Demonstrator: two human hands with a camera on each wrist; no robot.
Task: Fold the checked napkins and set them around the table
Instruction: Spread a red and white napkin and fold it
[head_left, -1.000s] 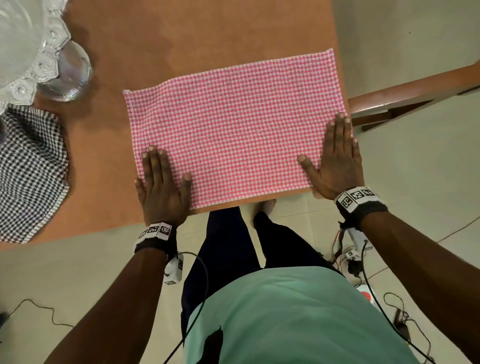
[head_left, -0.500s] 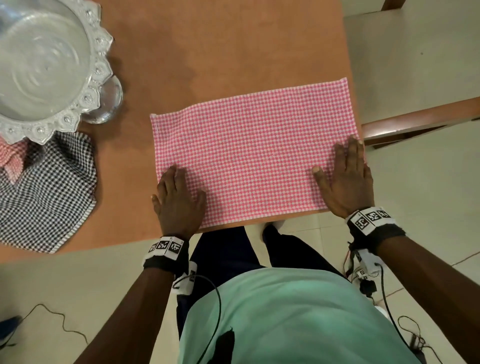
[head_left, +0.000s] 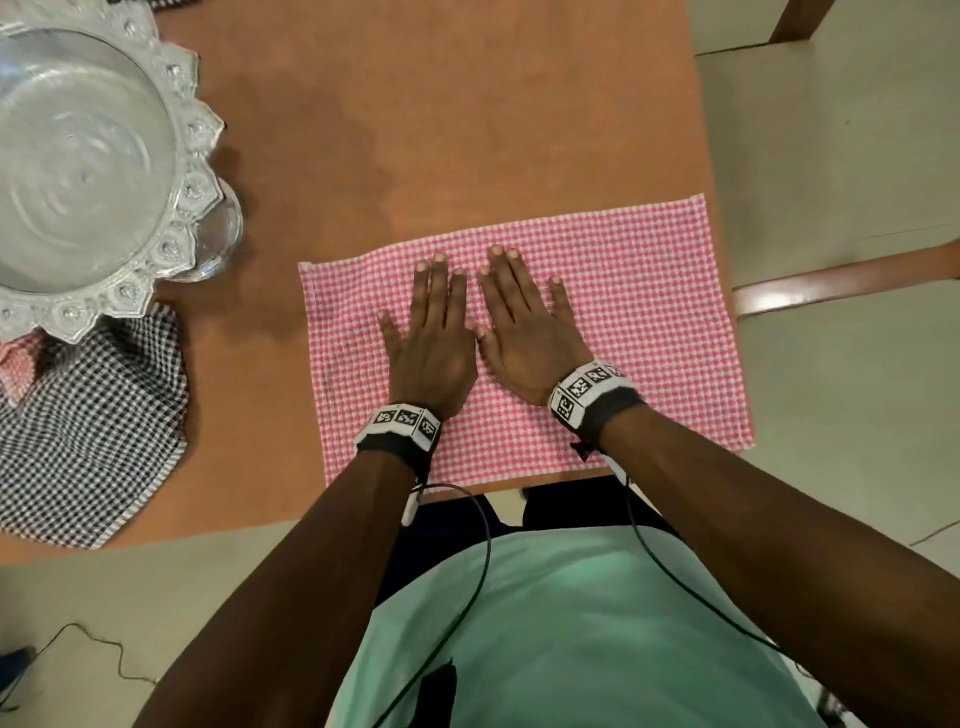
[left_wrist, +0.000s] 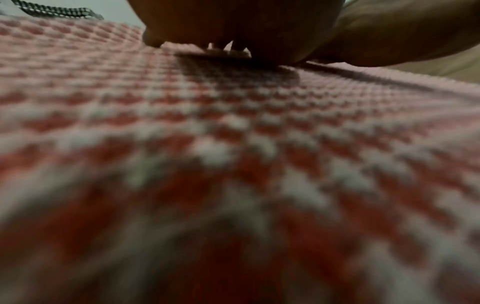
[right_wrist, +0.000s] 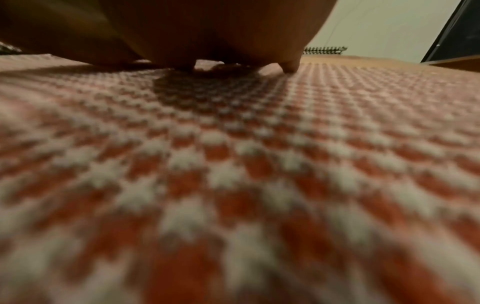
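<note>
1. Change from the earlier frames: both hands have moved in from the near corners of the pink-and-white checked cloth napkin (head_left: 524, 338) to its middle. Left hand (head_left: 431, 338) and right hand (head_left: 524, 332) now lie side by side, thumbs almost touching. The view has also shifted, and more of the ornate clear glass bowl (head_left: 93, 171) shows.
2. Grip, both hands: released, fingers straight, palms flat on the cloth. Nothing is grasped. Wrist views confirm it, each palm bearing down on the weave (left_wrist: 233, 144) (right_wrist: 233, 164).
3. Napkin position: flat on the brown wooden table (head_left: 441, 130), at its near right corner, right edge at or just past the table edge.
4. Judgement: centred palms suit smoothing the layer outward, or pinning it before the next fold.
5. Black-and-white checked napkin (head_left: 88, 436) lies rumpled to the left, partly under the bowl, and looks not yet folded.
</note>
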